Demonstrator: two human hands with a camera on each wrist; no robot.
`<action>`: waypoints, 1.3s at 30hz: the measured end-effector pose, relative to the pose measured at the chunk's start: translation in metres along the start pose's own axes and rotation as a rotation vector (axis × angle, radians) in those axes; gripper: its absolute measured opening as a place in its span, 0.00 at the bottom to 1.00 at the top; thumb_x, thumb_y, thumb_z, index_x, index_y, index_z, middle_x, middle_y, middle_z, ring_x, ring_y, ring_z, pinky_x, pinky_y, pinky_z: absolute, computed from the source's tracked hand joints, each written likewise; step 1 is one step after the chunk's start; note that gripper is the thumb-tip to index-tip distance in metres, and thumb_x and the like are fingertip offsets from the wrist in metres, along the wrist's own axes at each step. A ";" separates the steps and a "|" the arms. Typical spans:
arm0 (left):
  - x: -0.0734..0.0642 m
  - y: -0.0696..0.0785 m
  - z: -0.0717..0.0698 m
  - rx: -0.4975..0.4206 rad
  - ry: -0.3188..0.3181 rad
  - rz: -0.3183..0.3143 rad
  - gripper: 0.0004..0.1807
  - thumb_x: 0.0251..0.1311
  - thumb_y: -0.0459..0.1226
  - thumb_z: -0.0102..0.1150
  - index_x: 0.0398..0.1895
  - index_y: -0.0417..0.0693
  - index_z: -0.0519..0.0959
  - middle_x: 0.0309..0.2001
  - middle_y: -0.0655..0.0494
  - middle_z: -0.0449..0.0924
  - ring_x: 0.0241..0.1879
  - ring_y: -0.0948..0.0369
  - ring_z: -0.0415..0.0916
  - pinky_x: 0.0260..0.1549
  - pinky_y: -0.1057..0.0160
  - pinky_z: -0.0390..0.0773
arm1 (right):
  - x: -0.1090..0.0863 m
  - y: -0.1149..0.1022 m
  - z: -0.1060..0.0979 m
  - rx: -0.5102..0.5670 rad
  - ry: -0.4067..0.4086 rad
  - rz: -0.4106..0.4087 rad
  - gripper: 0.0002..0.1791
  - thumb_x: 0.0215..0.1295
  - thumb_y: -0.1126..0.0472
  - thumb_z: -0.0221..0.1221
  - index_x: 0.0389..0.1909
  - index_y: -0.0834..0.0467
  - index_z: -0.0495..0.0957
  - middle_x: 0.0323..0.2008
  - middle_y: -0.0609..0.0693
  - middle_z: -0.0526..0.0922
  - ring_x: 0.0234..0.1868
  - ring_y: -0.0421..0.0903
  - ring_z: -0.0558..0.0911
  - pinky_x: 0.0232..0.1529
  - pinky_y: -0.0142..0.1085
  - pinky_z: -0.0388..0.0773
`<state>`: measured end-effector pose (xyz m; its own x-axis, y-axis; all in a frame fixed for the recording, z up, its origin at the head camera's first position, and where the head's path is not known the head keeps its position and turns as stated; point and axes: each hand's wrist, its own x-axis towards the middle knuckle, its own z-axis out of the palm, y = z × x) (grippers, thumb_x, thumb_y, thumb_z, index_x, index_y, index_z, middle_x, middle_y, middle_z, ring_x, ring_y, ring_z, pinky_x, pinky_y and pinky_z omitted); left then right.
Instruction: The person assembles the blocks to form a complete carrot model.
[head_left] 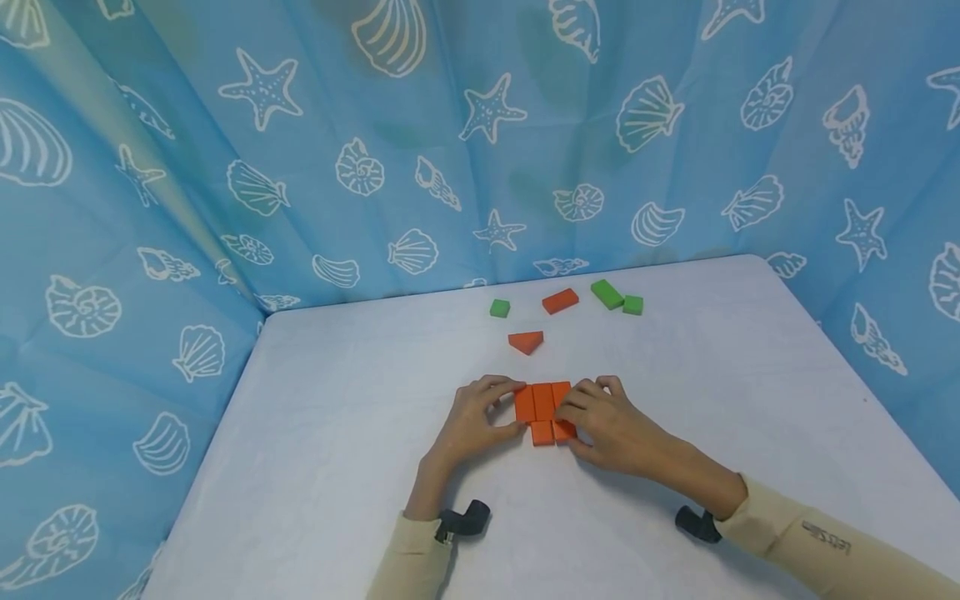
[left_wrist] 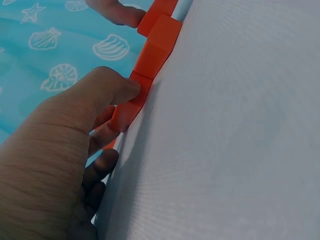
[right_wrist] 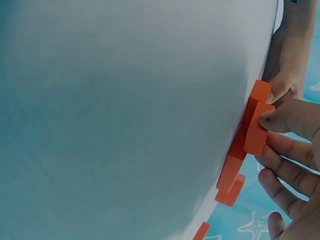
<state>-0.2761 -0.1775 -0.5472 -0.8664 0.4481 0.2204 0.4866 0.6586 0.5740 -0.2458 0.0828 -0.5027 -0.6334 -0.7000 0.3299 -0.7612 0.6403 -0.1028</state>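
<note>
Several orange blocks lie close together on the white table. Three long ones stand side by side: a left block (head_left: 524,404), a middle block (head_left: 543,402) and a right block (head_left: 562,391). A small orange block (head_left: 542,433) sits at their near side. My left hand (head_left: 474,419) pinches the left block between thumb and index finger; in the left wrist view its thumb (left_wrist: 112,85) covers part of the orange. My right hand (head_left: 613,427) pinches another small orange block (right_wrist: 256,140) at the near right corner, its fingers partly hiding the right long block.
Beyond the group lies an orange triangular block (head_left: 527,342). Farther back are an orange rectangular block (head_left: 560,301), a small green block (head_left: 499,308), a long green block (head_left: 607,294) and another small green block (head_left: 633,305). A blue shell-patterned curtain (head_left: 442,108) hangs behind the table (head_left: 337,433).
</note>
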 end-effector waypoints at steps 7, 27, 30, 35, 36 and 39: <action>0.001 -0.001 0.001 0.011 -0.006 -0.011 0.29 0.57 0.50 0.68 0.64 0.62 0.77 0.60 0.64 0.74 0.48 0.65 0.71 0.58 0.52 0.65 | 0.001 0.001 0.001 0.001 -0.009 -0.004 0.19 0.50 0.56 0.75 0.45 0.53 0.84 0.40 0.44 0.81 0.48 0.47 0.74 0.52 0.52 0.64; 0.002 -0.001 -0.001 -0.002 -0.009 -0.013 0.29 0.57 0.50 0.68 0.64 0.61 0.77 0.60 0.64 0.74 0.46 0.65 0.71 0.57 0.52 0.66 | 0.001 0.003 0.003 0.021 -0.034 -0.002 0.19 0.52 0.55 0.74 0.46 0.53 0.85 0.43 0.46 0.80 0.51 0.48 0.73 0.54 0.52 0.66; 0.002 -0.002 0.000 -0.001 -0.006 -0.013 0.29 0.57 0.50 0.68 0.64 0.62 0.77 0.60 0.65 0.74 0.46 0.65 0.71 0.57 0.52 0.66 | 0.003 0.003 0.000 0.034 -0.028 0.011 0.19 0.52 0.55 0.74 0.45 0.53 0.85 0.43 0.46 0.81 0.50 0.47 0.74 0.53 0.53 0.66; 0.001 -0.002 0.001 0.000 -0.004 -0.017 0.29 0.57 0.51 0.67 0.64 0.63 0.77 0.60 0.65 0.74 0.46 0.65 0.71 0.57 0.52 0.66 | 0.010 0.011 -0.006 0.060 -0.055 0.073 0.16 0.55 0.55 0.71 0.46 0.52 0.85 0.45 0.46 0.81 0.52 0.47 0.74 0.54 0.53 0.66; 0.001 -0.002 0.001 0.001 -0.007 -0.019 0.29 0.57 0.51 0.67 0.64 0.63 0.77 0.60 0.65 0.74 0.47 0.65 0.71 0.57 0.52 0.66 | 0.012 0.014 -0.008 0.063 -0.060 0.089 0.16 0.56 0.55 0.71 0.46 0.53 0.85 0.45 0.46 0.81 0.52 0.47 0.74 0.54 0.53 0.66; 0.001 -0.002 0.000 0.007 -0.012 -0.015 0.29 0.58 0.52 0.67 0.64 0.63 0.77 0.60 0.64 0.74 0.48 0.65 0.71 0.57 0.52 0.66 | 0.018 0.024 -0.012 0.078 -0.066 0.143 0.16 0.58 0.55 0.70 0.47 0.53 0.84 0.46 0.47 0.81 0.53 0.48 0.74 0.55 0.54 0.65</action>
<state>-0.2775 -0.1784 -0.5485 -0.8722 0.4455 0.2021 0.4744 0.6693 0.5719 -0.2741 0.0890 -0.4882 -0.7417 -0.6244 0.2450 -0.6697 0.7101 -0.2176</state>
